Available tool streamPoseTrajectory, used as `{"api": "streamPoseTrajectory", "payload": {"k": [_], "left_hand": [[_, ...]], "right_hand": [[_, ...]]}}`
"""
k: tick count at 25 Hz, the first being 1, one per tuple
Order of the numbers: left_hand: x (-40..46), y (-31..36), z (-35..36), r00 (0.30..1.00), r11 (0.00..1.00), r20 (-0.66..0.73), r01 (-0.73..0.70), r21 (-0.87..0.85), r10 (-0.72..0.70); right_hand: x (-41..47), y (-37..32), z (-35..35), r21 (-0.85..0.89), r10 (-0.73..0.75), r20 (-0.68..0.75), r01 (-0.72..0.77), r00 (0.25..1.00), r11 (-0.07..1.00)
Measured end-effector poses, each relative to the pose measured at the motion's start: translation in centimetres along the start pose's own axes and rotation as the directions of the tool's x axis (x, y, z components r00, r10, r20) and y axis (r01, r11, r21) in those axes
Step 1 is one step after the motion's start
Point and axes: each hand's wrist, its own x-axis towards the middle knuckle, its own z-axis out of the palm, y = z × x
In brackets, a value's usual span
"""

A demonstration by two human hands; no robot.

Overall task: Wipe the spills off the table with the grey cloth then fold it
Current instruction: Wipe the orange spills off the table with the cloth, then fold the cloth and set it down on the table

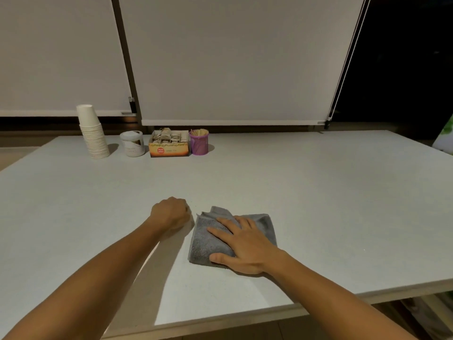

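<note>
cloth: i see the grey cloth [208, 239] folded into a rough square, lying flat on the table [318, 192] near the front edge, a bit right of centre. its far left corner is rumpled and lifted a little.
right hand: my right hand [245, 246] lies palm down on the cloth, fingers spread, thumb at the cloth's near edge. it covers the right half of the cloth.
left hand: my left hand [170, 213] is curled into a loose fist, resting on the table just left of the cloth, not touching it as far as i can tell. can't tell if anything is inside the fist.
table top: pale grey, speckled. i can't make out any spill on it in this light.
far left of table: stack of white paper cups [94, 136], upside down. to its right a white tub [132, 143] with a lid, then an open cardboard box [169, 143] of small sachets, then a purple mesh holder [199, 143] full of wooden sticks. all in a row, close together, well apart from the cloth.
behind table: white roller blinds [232, 57] pulled down, dark window at far right.
</note>
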Motion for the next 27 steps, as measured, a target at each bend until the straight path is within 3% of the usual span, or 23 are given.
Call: {"api": "streamPoseTrajectory", "payload": {"k": [4,8,13,17,23,27], "left_hand": [[-1.6,3.0,-0.5,0.993,0.972,-0.112,-0.06,-0.225,0.036],[-2.2,6.4,-0.5,0.999,0.964,-0.018,-0.042,-0.263,0.038],[-2.3,9.3,-1.4,0.953,0.884,0.229,0.275,-0.378,-0.199],[-2.7,10.7,-2.2,0.909,0.818,0.31,0.394,-0.42,-0.279],[-3.1,13.8,-3.8,0.947,0.922,0.218,0.288,-0.259,-0.235],[-2.6,15.5,-6.2,0.968,0.951,0.176,0.218,-0.218,-0.181]], "right_hand": [[0.5,1.5,-0.4,-0.051,0.016,-0.003,-0.016,1.0,0.999],[0.5,3.0,-0.5,-0.041,0.035,0.054,-0.033,0.998,0.999],[-0.1,4.2,-0.8,-0.006,-0.004,0.055,0.005,0.998,1.0],[-1.0,5.7,-0.5,-0.032,-0.032,0.044,0.033,0.999,0.999],[-2.5,8.5,-1.0,-0.036,-0.018,0.045,0.02,0.999,0.999],[-3.7,11.2,-1.4,0.085,0.104,0.066,-0.109,0.992,0.99]]}}
